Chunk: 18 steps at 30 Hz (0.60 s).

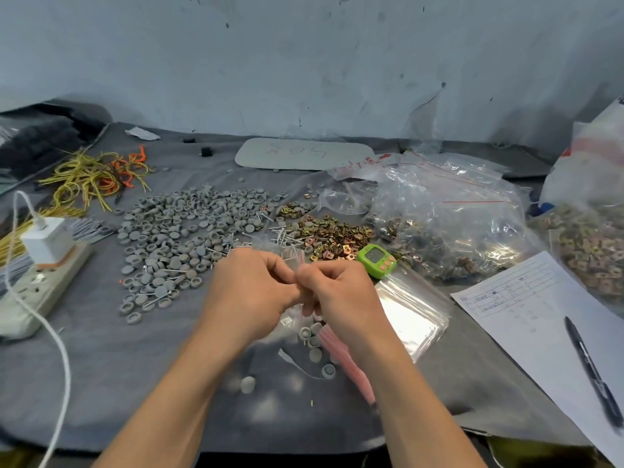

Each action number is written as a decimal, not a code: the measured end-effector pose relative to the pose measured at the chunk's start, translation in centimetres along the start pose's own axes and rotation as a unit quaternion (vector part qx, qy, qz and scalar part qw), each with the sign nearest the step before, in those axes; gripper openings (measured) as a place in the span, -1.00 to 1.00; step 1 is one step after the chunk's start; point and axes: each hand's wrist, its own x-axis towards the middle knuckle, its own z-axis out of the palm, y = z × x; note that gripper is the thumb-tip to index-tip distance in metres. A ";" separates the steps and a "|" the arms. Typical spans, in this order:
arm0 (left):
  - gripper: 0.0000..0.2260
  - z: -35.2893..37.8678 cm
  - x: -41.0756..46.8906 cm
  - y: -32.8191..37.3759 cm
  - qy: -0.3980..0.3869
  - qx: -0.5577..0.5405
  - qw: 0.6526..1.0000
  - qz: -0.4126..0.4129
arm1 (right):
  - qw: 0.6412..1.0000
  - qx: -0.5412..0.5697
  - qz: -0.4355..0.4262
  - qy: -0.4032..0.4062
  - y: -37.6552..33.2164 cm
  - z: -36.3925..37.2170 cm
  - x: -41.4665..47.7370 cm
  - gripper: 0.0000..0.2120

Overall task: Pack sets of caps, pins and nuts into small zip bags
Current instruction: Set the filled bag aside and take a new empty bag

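My left hand (250,285) and right hand (341,292) cover most of the small zip bag (291,254) pinched between them, so its contents cannot be told. Writing on the paper sheet (526,298), which the right edge cuts off, and the green timer (375,259) display are too small to read.

A small clear zip bag (297,319) holding a few grey caps hangs pinched at its top between left hand (250,292) and right hand (341,295). From it, loose round caps (182,231) heap on the desk at 10 o'clock, thin metal pins (280,236) lie at 12, brassy square nuts (332,236) at 1, and flat empty bags (410,312) at 3.
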 end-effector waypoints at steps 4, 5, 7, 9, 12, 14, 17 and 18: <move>-0.86 -0.3 0.0 0.1 -0.065 -0.070 0.995 -0.016 | 1.000 0.017 0.020 -0.003 -0.6 0.0 -0.2 -0.75; -0.87 -0.4 0.1 0.0 -0.081 -0.096 0.992 -0.018 | 1.000 0.020 0.022 -0.004 -0.8 0.0 -0.3 -0.75; -0.84 -0.7 0.2 -0.3 -0.111 -0.139 0.984 -0.008 | 0.999 0.023 0.026 -0.006 -1.0 0.1 -0.3 -0.75; -0.83 -1.0 0.2 -0.8 -0.139 -0.168 0.976 0.003 | 1.000 0.007 0.023 -0.006 -1.0 0.0 -0.4 -0.74; -0.84 -1.1 0.3 -1.2 -0.161 -0.197 0.967 -0.007 | 0.999 -0.014 0.024 -0.019 -0.7 -0.1 -0.3 -0.70; -0.86 -0.9 0.3 -1.5 -0.166 -0.215 0.962 -0.027 | 0.999 -0.018 0.031 -0.031 -0.5 -0.3 -0.2 -0.67; -0.89 -0.6 0.2 -1.5 -0.163 -0.233 0.957 -0.060 | 0.998 -0.009 0.041 -0.037 -0.6 -0.4 -0.3 -0.65; -0.89 -0.4 0.2 -1.4 -0.156 -0.234 0.958 -0.064 | 0.998 0.003 0.046 -0.033 -0.6 -0.4 -0.3 -0.66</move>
